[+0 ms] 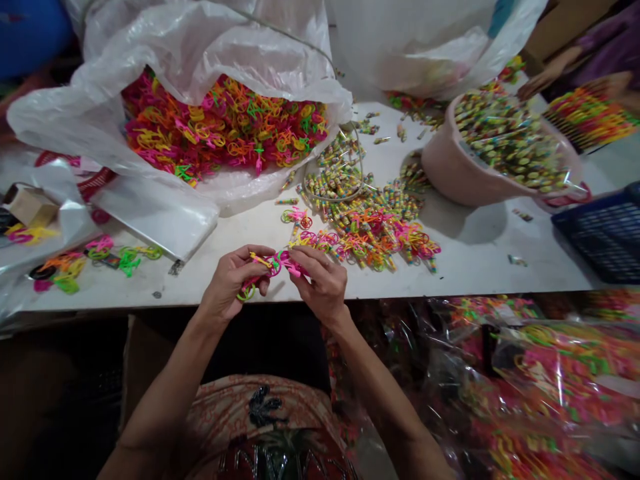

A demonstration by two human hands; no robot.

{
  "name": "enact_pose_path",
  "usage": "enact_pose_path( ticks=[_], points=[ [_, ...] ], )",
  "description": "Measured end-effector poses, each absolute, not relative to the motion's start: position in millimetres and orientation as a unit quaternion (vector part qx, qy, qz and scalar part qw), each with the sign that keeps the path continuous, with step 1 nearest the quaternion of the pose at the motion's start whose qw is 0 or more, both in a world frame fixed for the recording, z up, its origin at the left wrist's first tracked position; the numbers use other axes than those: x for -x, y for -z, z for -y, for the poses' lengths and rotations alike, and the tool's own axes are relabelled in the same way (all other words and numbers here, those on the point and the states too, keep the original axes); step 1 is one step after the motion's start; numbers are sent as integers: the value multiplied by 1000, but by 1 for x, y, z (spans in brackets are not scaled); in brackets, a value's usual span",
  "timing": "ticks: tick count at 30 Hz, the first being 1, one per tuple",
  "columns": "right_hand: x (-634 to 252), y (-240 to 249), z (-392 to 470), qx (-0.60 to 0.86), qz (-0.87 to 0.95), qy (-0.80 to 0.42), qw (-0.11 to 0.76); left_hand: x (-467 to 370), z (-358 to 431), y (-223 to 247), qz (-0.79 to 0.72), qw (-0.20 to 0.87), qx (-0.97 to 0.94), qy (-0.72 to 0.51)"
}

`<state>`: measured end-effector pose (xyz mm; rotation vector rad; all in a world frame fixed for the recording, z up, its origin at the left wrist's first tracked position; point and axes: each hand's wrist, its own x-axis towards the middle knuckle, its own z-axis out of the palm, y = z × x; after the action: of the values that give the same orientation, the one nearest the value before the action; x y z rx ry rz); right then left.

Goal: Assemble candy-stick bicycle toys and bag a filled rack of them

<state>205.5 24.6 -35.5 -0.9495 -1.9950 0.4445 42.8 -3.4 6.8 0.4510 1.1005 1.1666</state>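
Note:
Close to the table's front edge, my left hand (235, 277) is closed around small plastic toy bicycles in pink, yellow and green. My right hand (323, 277) pinches the right end of a pink toy bicycle (277, 264), so both hands meet on it. Just beyond my right hand lies a heap of toy bicycles joined to candy-filled tubes (380, 233). Behind that heap is a pile of loose candy tubes (345, 170). Fingers hide part of the held pieces.
A large plastic bag (225, 127) full of toy bicycles lies open at the back left. A pink basin (455, 160) of candy tubes stands right, near a blue basket (605, 230). Packed bags (565, 380) sit below the table. Another person's hand (543, 79) is at the upper right.

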Motion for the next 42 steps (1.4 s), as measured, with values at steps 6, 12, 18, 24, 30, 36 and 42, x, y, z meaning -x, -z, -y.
enact_pose_path(
  ticks=[6, 12, 18, 24, 30, 36, 42],
  points=[
    [-202, 56, -25, 384, 801, -126, 442, -41, 2, -6, -458, 701, -169, -521],
    [-207, 58, -28, 361, 843, -104, 385, -36, -2, -12, -425, 743, -141, -497],
    [-218, 44, -31, 315, 877, -99, 348, -36, 2, -11, -434, 732, -123, -510],
    [-224, 40, -29, 272, 902, -124, 311, -38, 5, -10, -419, 747, -79, -510],
    [-211, 65, -11, 360, 870, -57, 332, -59, 6, 1, -458, 668, -13, -586],
    [-214, 64, -19, 348, 883, -61, 311, -61, 10, 3, -500, 619, -72, -601],
    [-210, 48, -21, 339, 873, -98, 336, -46, 6, 11, -493, 643, -82, -580]
  ],
)
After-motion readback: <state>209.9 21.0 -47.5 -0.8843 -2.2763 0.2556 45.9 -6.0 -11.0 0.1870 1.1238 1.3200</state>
